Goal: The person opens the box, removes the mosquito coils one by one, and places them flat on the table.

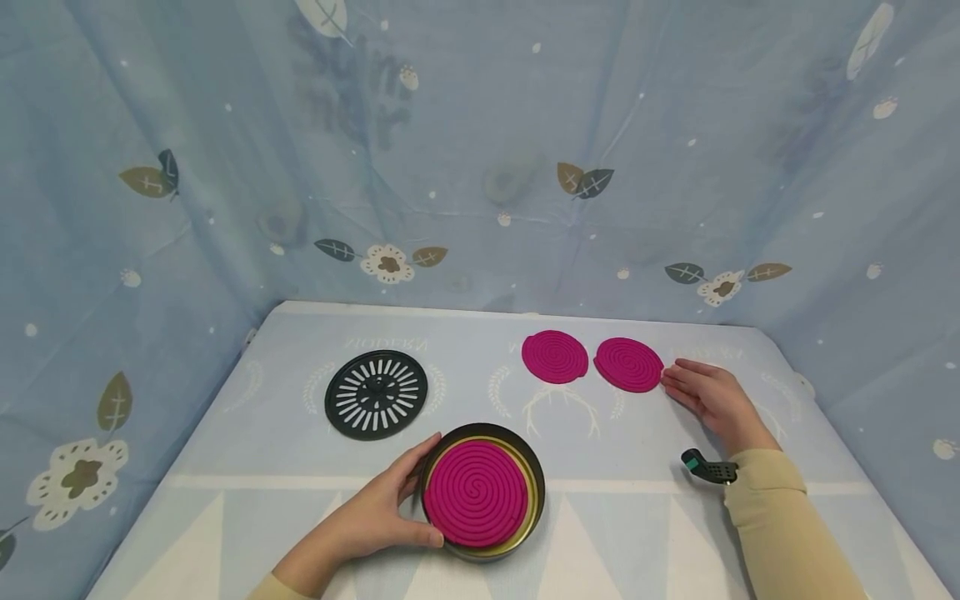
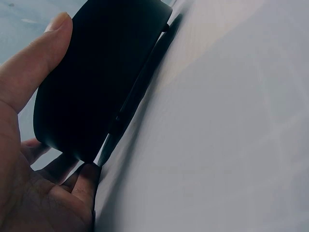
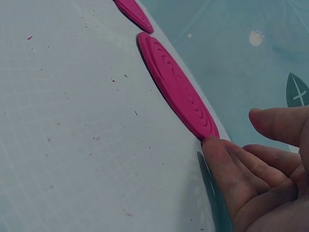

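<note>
Pale blue fabric curtains (image 1: 465, 100) printed with leaves and white flowers fill the upper part of the head view; below them we see a table (image 1: 637, 529) under a light blue and white patterned cover; at the bottom centre sits a round black tin (image 1: 538, 475) with a yellow inside, and a magenta spiral coil (image 1: 476, 492) lies in it. We see the left hand (image 1: 375, 517) at the tin's left side, its fingers curled round the wall and its thumb on the near edge, gripping it; left of centre, a flat round black slotted plate (image 1: 377, 394) lies on the cover. Right of centre, near the table's far edge, we find two flat magenta spiral discs just beside each other, the left disc (image 1: 555, 357) and the right disc (image 1: 628, 365); the right hand (image 1: 712, 404) has its fingers nearly straight, their tips touching the right disc's right edge, while the thumb stands apart; at its wrist we note a curved black device (image 1: 708, 469) beside a cream sleeve (image 1: 787, 533).
</note>
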Motion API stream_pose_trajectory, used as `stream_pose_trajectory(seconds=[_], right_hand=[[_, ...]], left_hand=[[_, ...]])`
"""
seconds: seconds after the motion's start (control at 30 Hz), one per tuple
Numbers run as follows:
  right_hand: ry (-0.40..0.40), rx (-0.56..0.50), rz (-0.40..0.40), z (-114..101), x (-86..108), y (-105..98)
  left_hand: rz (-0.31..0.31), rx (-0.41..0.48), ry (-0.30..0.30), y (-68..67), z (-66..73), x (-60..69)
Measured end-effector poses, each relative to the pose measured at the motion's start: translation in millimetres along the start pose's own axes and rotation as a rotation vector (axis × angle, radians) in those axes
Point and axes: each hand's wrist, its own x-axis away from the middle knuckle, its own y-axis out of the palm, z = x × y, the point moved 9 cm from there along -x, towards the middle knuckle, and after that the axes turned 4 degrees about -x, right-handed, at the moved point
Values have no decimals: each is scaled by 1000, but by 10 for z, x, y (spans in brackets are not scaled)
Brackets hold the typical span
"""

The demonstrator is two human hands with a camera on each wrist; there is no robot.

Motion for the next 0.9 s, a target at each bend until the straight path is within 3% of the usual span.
stream_pose_trajectory(seconds=[0.9], right_hand=[[-22, -23, -15, -10, 75, -3]], left_hand=[[10, -26, -4, -13, 21, 11]])
